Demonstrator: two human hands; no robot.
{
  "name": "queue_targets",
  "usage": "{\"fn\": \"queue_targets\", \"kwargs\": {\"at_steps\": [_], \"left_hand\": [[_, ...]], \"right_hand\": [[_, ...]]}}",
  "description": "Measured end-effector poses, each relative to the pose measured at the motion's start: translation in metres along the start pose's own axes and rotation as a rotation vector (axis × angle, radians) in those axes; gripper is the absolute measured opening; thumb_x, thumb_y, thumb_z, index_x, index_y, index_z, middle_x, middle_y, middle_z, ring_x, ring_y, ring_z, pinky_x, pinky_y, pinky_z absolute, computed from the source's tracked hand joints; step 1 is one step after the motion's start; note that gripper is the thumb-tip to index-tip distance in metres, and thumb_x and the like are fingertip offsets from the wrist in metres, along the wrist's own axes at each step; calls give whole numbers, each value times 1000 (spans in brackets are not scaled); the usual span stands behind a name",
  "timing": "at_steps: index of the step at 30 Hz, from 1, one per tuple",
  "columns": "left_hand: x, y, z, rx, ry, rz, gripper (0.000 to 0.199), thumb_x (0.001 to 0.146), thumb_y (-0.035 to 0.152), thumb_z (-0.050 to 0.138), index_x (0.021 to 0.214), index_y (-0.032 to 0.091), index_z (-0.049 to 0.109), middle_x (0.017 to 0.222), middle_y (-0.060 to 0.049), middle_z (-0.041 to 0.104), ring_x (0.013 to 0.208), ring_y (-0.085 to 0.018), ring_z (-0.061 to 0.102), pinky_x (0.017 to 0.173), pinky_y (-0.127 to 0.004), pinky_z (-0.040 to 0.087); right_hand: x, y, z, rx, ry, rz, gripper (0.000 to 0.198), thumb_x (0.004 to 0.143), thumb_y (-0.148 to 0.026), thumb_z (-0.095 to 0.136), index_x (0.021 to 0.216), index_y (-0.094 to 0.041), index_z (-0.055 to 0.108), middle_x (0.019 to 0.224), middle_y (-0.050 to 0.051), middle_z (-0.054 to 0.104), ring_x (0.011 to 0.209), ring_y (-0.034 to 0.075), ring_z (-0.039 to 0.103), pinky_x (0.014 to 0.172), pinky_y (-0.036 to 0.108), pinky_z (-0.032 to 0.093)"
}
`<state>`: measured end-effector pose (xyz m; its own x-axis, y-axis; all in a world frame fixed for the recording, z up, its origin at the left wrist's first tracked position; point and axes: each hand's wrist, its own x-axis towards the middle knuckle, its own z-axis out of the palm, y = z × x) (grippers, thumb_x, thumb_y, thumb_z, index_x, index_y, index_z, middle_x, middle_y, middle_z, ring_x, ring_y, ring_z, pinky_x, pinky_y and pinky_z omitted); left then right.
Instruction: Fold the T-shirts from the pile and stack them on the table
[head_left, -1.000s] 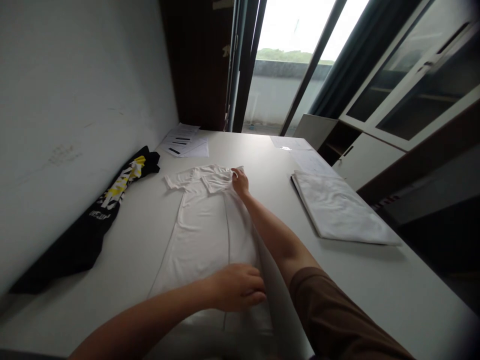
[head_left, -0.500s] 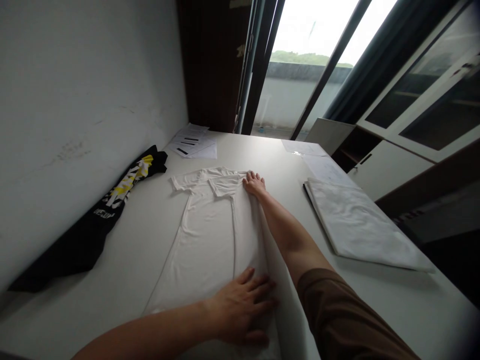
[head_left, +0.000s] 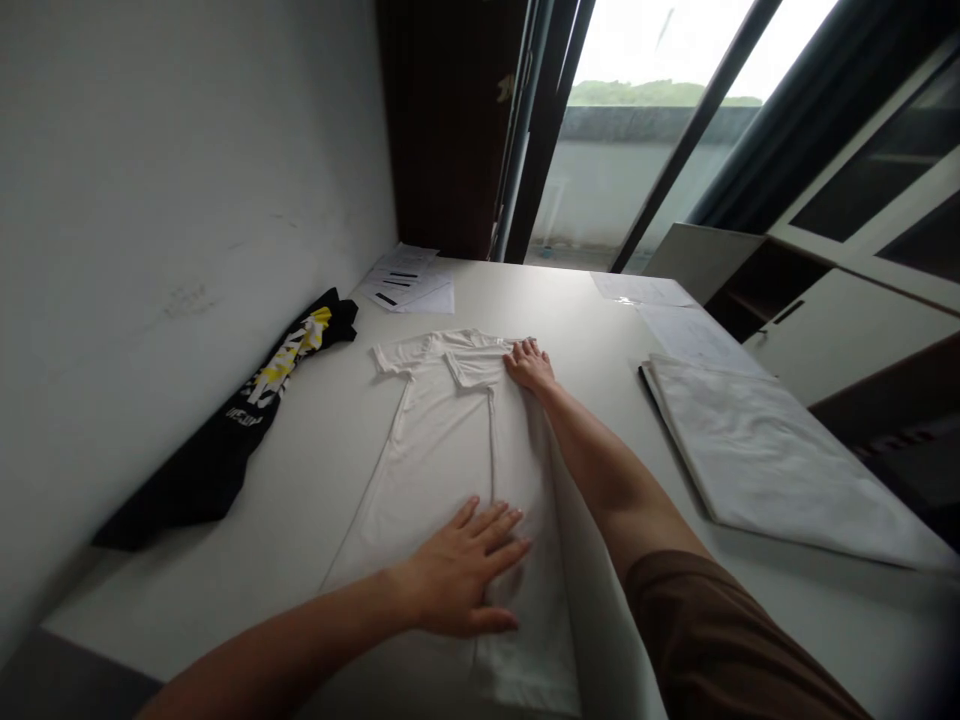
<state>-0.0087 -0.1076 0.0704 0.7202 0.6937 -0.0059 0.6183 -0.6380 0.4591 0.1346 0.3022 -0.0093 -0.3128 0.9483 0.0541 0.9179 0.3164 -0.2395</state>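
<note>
A white short-sleeved T-shirt point(head_left: 442, 450) lies on the white table, its right side folded inward so that one sleeve rests over the body. My left hand point(head_left: 472, 570) is over the lower part of the shirt with its fingers spread. Farther up, my right hand point(head_left: 531, 365) lies flat at the shirt's upper right corner, near the collar. Neither hand grasps the cloth. Under my right forearm, a pale band point(head_left: 592, 560) runs along the shirt's right edge; I cannot tell what it is.
A black garment with a yellow and white print point(head_left: 247, 420) lies along the wall at left. Printed papers point(head_left: 409, 280) are at the back left, more sheets point(head_left: 690, 325) at the back right. A folded white cloth point(head_left: 787, 460) occupies the right side of the table point(head_left: 525, 290).
My left hand has moved up the shirt and slightly left, fingers now more spread. My right hand stays at the upper corner. The whole view has shifted a little.
</note>
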Motion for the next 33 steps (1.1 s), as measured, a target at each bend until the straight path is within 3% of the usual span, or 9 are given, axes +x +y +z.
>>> {"fn": "queue_targets", "kwargs": {"at_steps": [5,9,14,17,20,22,28,31,33], "left_hand": [[-16,4,3,3,-20,49,81,98,67,50,162,19,33,170,-16,20,158,-35,15,127,-59,9],[-12,10,4,4,-38,54,81,99,67,47,162,18,31,170,-16,21,158,-35,14,127,-60,7],[-21,-3,1,5,-3,-30,77,101,65,46,162,21,30,171,-14,19,159,-32,13,128,-56,10],[-51,-26,0,97,74,-260,73,100,54,54,163,24,29,172,-12,18,158,-32,15,127,-55,14],[-94,-47,6,252,239,-555,66,101,41,53,161,23,33,170,-12,26,157,-31,20,127,-55,18],[-122,-54,13,339,342,-687,62,101,38,50,159,20,37,166,-13,33,155,-31,26,126,-55,22],[-155,-35,27,383,572,-868,31,97,36,55,122,20,62,139,-14,58,132,-31,52,114,-51,42],[-151,-19,27,341,587,-900,15,96,34,57,98,21,63,122,-12,63,120,-31,57,106,-50,47],[-148,-11,24,304,575,-912,13,96,32,56,93,21,63,116,-10,63,113,-30,58,101,-49,48]], "right_hand": [[-25,3,2,8,56,-90,66,105,-47,33,164,-19,29,168,12,28,157,23,19,125,45,19],[-59,-3,6,-44,-33,-267,68,104,-53,38,163,-19,32,168,13,27,157,27,19,126,47,15],[-57,-28,-1,-65,-21,-138,56,105,-46,41,153,-19,47,161,19,39,151,36,30,120,58,26],[-43,-70,-2,-27,42,-155,46,104,-39,44,141,-17,59,146,20,55,140,38,44,116,56,31],[-36,-133,7,166,27,-437,45,101,-40,53,142,-22,59,145,13,57,136,33,49,114,46,36],[-34,-181,16,340,-30,-512,48,101,-42,55,145,-23,56,142,12,60,130,32,54,110,43,40],[-30,-288,38,416,20,-261,63,92,-54,66,142,-19,55,142,19,57,134,41,46,113,58,32],[-25,-300,40,360,24,-210,41,94,-39,63,129,-17,62,141,21,56,139,39,40,115,61,27],[-18,-296,35,380,-24,-165,29,95,-27,56,121,-18,65,133,20,62,132,35,49,112,55,34]]}}
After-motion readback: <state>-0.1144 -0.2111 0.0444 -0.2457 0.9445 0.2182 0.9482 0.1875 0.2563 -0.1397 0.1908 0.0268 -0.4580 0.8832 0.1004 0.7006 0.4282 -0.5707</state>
